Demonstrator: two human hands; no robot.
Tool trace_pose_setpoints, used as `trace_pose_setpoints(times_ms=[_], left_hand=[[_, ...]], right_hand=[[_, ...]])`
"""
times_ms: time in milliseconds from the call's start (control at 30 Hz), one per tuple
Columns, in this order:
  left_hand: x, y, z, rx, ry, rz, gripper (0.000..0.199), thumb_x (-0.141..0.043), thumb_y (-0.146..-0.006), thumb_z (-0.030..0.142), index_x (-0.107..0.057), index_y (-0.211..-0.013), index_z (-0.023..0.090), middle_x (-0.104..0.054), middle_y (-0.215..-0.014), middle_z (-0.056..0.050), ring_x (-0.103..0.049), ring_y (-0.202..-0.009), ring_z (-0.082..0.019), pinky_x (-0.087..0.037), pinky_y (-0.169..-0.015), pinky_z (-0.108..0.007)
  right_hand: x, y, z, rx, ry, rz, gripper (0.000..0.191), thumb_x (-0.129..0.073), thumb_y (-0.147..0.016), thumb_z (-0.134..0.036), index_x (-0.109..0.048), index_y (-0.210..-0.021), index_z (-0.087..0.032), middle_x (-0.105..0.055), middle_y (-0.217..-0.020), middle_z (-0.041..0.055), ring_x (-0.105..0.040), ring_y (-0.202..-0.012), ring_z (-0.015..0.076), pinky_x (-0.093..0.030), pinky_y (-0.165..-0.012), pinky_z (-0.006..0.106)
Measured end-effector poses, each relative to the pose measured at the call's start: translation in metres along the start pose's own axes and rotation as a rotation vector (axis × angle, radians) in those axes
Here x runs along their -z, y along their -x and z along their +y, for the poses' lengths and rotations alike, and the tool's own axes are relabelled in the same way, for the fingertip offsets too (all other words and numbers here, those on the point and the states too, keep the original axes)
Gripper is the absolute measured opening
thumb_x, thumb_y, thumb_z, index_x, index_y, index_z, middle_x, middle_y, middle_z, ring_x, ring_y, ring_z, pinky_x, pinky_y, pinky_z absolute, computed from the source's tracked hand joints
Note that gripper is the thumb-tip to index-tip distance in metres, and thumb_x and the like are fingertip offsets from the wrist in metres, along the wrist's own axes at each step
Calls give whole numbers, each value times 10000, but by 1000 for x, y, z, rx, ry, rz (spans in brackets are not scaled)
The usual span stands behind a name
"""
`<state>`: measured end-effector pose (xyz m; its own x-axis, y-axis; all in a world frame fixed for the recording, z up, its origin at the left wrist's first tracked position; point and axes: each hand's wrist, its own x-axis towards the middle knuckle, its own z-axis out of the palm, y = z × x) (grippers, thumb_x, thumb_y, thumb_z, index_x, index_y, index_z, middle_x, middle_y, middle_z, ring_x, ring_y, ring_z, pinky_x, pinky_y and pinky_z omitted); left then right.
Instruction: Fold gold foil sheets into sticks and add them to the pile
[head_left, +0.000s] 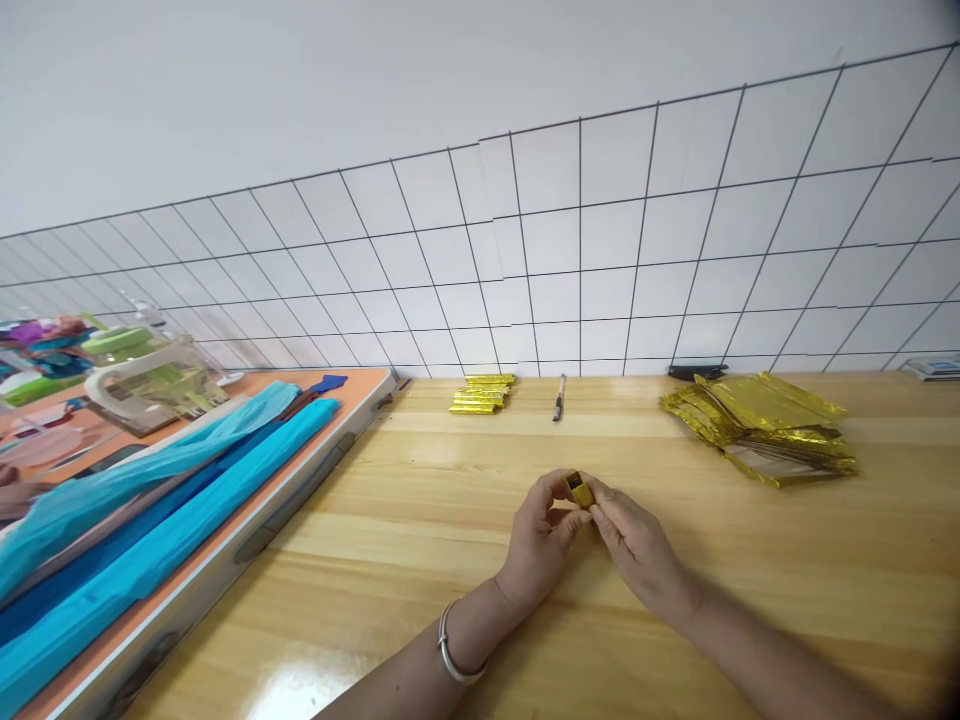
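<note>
At six o'clock of the rolled gold pieces' neighbour, the pen (559,398), and a little to its right, both hands meet over the wooden table (420,560) around one small gold piece (580,489). The left hand (536,550) has a narrow grip on it, with thumb and finger curved about its left side, and the right hand (645,555) pinches it from about four o'clock. To my judgement, the step is a careful working of this piece with the fingertips, so the pressure should be light and equal from both sides, because such thin-looking material may crease or flatten. It would be good that one hand steadies the body while the other presses only along the edge, and that the dark end, which points near eleven o'clock, is not squeezed closed by accident. From the hands, the gold rolls (482,394) lie between ten and eleven o'clock, and the stack of gold packets (772,415) lies at two o'clock, well apart. Harder to know is the underside of the piece, which the fingers cover; its dark end is too small to tell whether it is hollow. Also the exact contact of the right fingertips is partly hidden, and both forearms are cut off by the lower edge of the view
</note>
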<state>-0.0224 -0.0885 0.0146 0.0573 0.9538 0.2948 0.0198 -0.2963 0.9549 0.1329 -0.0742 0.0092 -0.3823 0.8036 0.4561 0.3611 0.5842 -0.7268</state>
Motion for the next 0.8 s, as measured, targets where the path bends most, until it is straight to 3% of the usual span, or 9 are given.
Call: trace_pose_setpoints(times_ms=[167, 400, 600, 800], left_hand=[[3, 2, -1, -52, -44, -13, 619, -579, -807, 159, -298, -1341, 298, -474, -1167, -76, -518, -999, -166, -506, -768, -285], [18, -6, 5, -159, -171, -145, 448, -581, -811, 176, -440, -1227, 265, -480, -1136, -78, -552, -928, -155, -526, -710, -256], [22, -14, 6, 16, -45, -26, 385, -677, -740, 235, -464, -1057, 189, -549, -952, -40, -573, -789, -123, -507, -702, -249], [25, -22, 10, 135, 196, 184, 439, -745, -641, 309, -432, -924, 188, -552, -1027, -32, -561, -708, -91, -498, -646, -239]], right_hand=[[1, -2, 0, 45, 59, -37, 463, -363, -919, -251, -331, -1380, -263, -506, -1303, 56, -468, -1184, 204, -390, -1004, 413], [4, -4, -1, 50, 79, -66, 452, -358, -915, -243, -357, -1367, -272, -546, -1259, 58, -500, -1146, 215, -424, -968, 419], [7, -4, 4, 58, 153, -71, 455, -425, -895, -271, -386, -1348, -272, -541, -1264, 55, -499, -1145, 218, -406, -982, 419], [14, -9, 12, -103, 111, 75, 455, -550, -819, -334, -479, -1265, -286, -589, -1187, 38, -558, -1042, 226, -443, -923, 399]])
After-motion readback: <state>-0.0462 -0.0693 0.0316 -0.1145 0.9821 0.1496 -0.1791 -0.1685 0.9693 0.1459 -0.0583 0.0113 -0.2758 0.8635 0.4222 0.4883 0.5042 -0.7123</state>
